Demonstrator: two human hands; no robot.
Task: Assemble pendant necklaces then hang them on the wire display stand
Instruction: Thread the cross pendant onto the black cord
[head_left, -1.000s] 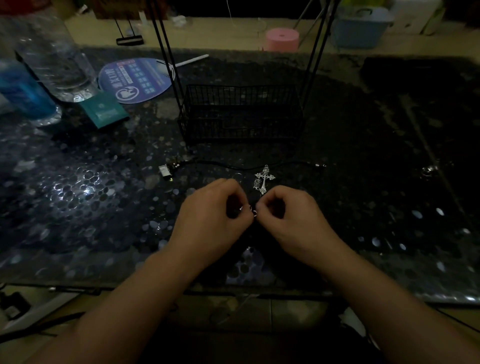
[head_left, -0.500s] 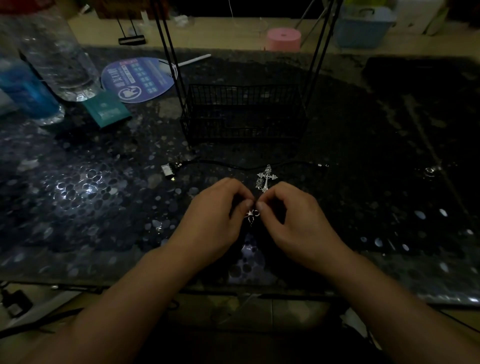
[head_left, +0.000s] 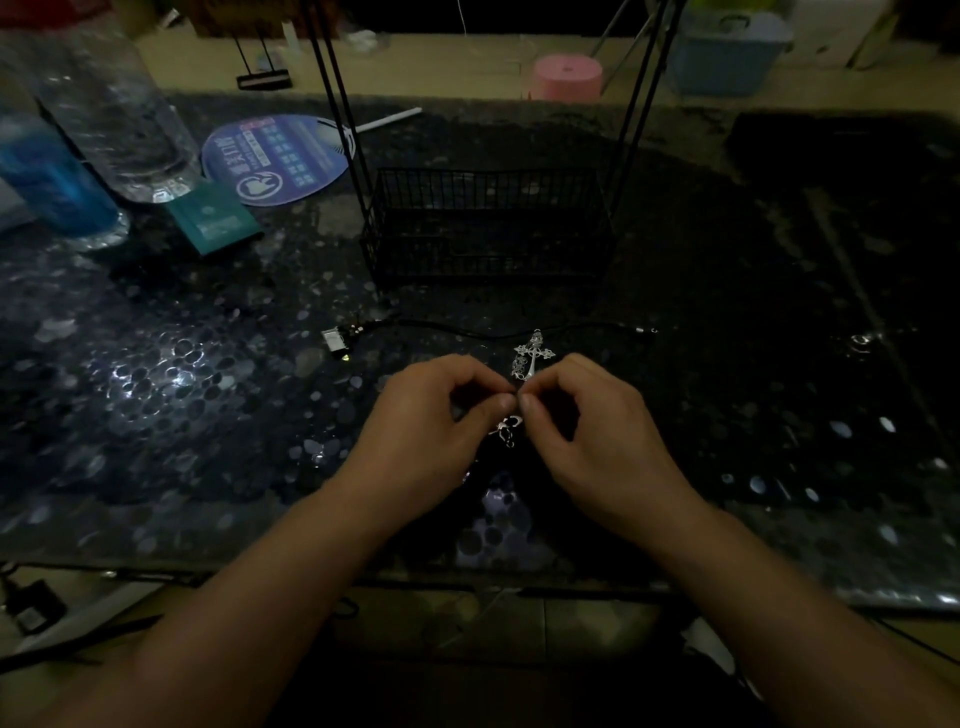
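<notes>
light: dim, glints on tabletop | table (head_left: 156, 395): dark, pebble-patterned, glossy | floor (head_left: 467, 73): pale tan beyond the far edge | on floor: pink round stool (head_left: 567, 77), blue lidded bin (head_left: 727, 52)

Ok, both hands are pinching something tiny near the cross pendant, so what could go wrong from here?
1. The small silver piece dangling below the left hand and right hand could slip; on the speckled dark tabletop in this dim light it would be hard to find.
2. The cross pendant lies just beyond the fingertips and could get knocked.
3. The black cord lies loose nearby and could snag.
</notes>
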